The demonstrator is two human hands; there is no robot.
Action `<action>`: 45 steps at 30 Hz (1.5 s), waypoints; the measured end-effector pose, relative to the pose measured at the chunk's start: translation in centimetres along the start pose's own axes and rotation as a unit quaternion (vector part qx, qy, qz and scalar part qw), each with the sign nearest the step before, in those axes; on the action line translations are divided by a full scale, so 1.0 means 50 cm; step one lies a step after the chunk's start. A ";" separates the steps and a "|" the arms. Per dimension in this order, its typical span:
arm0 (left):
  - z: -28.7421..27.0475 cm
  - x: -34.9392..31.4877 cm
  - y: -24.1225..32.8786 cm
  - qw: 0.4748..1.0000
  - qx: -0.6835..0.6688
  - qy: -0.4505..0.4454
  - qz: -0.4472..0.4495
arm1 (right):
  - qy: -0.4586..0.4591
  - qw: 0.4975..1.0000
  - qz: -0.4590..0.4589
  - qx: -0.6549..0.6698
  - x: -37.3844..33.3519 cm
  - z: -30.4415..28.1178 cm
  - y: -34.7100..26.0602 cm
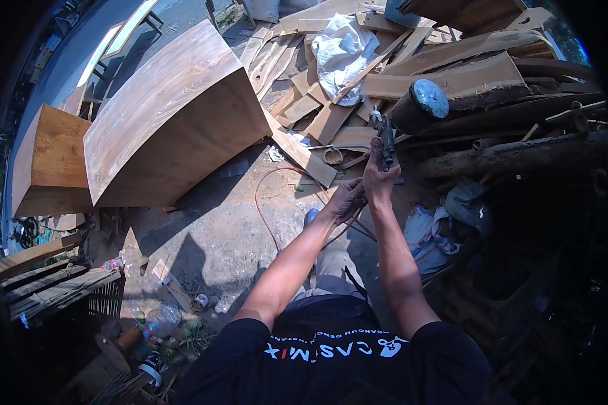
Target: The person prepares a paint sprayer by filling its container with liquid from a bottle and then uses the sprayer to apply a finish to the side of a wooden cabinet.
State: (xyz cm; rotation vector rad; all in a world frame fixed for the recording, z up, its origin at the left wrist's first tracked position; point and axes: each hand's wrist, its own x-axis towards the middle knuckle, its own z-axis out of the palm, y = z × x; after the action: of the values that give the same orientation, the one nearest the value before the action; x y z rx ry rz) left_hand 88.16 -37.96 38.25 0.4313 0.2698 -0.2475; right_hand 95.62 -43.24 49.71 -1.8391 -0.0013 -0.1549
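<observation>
My right hand (381, 177) is wrapped round the handle of a metal spray gun (387, 150), thumb up along its back. A dark cylindrical cup (415, 109) with a pale blue, paint-stained top sits at the gun's front, tilted to the right. Just below the handle, my left hand (347, 201) is closed at the gun's lower end, where a thin orange-brown hose (258, 202) meets it; the exact grip is partly hidden. From there the hose loops left over the ground. Dark smudges cover the fingers.
Two large wooden panel pieces (175, 115) (54, 155) stand at the left. Ahead lie scrap boards (327, 121) and a white plastic sack (344, 54). Logs (520, 154) are stacked at right, near another sack (429, 236). Bottles and litter (162, 318) lie lower left.
</observation>
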 end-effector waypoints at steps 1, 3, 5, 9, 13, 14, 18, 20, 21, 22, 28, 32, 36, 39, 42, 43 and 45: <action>-0.006 -0.006 0.000 1.000 0.001 -0.012 0.007 | -0.009 1.000 0.001 0.006 -0.008 0.002 0.002; -0.014 -0.018 -0.008 1.000 -0.004 -0.026 0.005 | -0.016 1.000 0.004 -0.017 -0.020 0.002 0.008; -0.020 -0.026 -0.014 1.000 -0.018 -0.010 0.019 | -0.020 0.999 -0.018 -0.018 -0.021 0.010 0.012; -0.052 -0.017 0.013 0.997 0.009 0.045 0.060 | -0.078 0.996 -0.050 -0.011 -0.003 0.060 0.019; -0.129 0.031 0.080 0.986 -0.022 0.110 0.126 | -0.194 0.980 -0.040 -0.027 0.054 0.171 0.053; -0.149 0.049 0.096 0.982 -0.038 0.121 0.143 | -0.215 0.975 -0.048 -0.037 0.072 0.202 0.066; -0.223 0.123 0.177 0.973 -0.022 0.141 0.184 | -0.243 0.953 -0.170 0.056 0.141 0.332 0.109; -0.243 0.160 0.205 0.964 -0.067 0.148 0.212 | -0.265 0.949 -0.165 0.050 0.168 0.377 0.119; -0.255 0.174 0.219 0.960 -0.072 0.150 0.224 | -0.275 0.947 -0.161 0.046 0.180 0.396 0.122; -0.268 0.188 0.233 0.957 -0.079 0.149 0.236 | -0.281 0.945 -0.158 0.050 0.188 0.412 0.124; -0.383 0.173 0.261 0.969 0.007 0.145 0.201 | -0.307 0.942 -0.118 0.063 0.200 0.497 0.168; -0.464 0.028 0.163 0.946 0.077 0.247 0.196 | -0.304 0.944 -0.127 -0.005 0.197 0.551 0.241; -0.520 -0.112 0.093 0.882 0.238 0.376 0.154 | -0.314 0.943 -0.112 -0.017 0.181 0.597 0.378; -0.499 -0.136 0.117 0.875 0.300 0.262 0.277 | -0.307 0.944 -0.116 -0.030 0.161 0.647 0.520; -0.428 -0.122 0.150 0.876 0.282 0.106 0.377 | -0.309 0.943 -0.114 -0.048 0.131 0.697 0.682; -0.411 -0.109 0.159 0.877 0.248 0.015 0.410 | -0.315 0.940 -0.105 -0.082 0.122 0.714 0.737; -0.392 -0.083 0.167 0.888 0.170 -0.088 0.418 | -0.310 0.939 -0.111 -0.099 0.104 0.748 0.847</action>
State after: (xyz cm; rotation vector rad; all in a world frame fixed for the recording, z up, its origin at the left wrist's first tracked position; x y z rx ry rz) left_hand 82.74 -21.22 25.52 0.8285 -0.1594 0.5249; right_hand 108.20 -19.31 -0.17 -2.0153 -0.6570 0.2840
